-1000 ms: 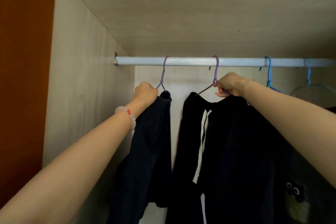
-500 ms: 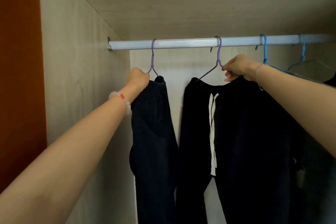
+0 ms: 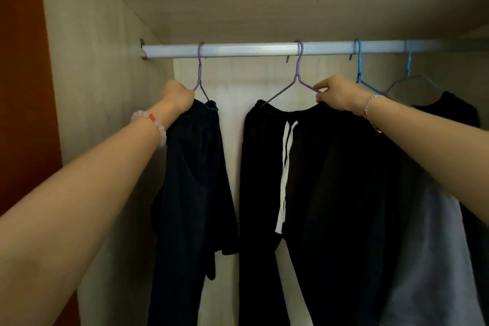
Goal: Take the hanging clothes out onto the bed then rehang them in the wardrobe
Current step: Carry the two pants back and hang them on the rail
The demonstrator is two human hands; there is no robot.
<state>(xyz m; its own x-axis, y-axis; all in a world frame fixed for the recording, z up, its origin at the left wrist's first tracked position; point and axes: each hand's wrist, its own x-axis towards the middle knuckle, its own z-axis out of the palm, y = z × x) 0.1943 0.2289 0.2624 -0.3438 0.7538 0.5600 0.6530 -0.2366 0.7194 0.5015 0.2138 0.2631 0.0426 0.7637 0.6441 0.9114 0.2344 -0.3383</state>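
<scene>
A white rail (image 3: 251, 50) runs across the top of the wardrobe. On its left end hangs a purple hanger (image 3: 200, 71) carrying a dark navy garment (image 3: 193, 180); my left hand (image 3: 177, 96) is closed on that hanger's left shoulder and the cloth. A second purple hanger (image 3: 298, 74) holds black trousers with a white drawstring (image 3: 312, 193); my right hand (image 3: 336, 92) grips its right arm. Both hooks sit on the rail.
Two blue hangers (image 3: 360, 69) hang further right, with a black top (image 3: 449, 108) and a grey garment (image 3: 434, 246) below my right forearm. The wardrobe's side wall (image 3: 100, 87) stands close on the left, beside an orange-brown panel (image 3: 21, 74). The bed is out of view.
The view has shifted and the rail sits a little lower in frame. Both hands have stayed closed on their hangers, which still hang on the rail.
</scene>
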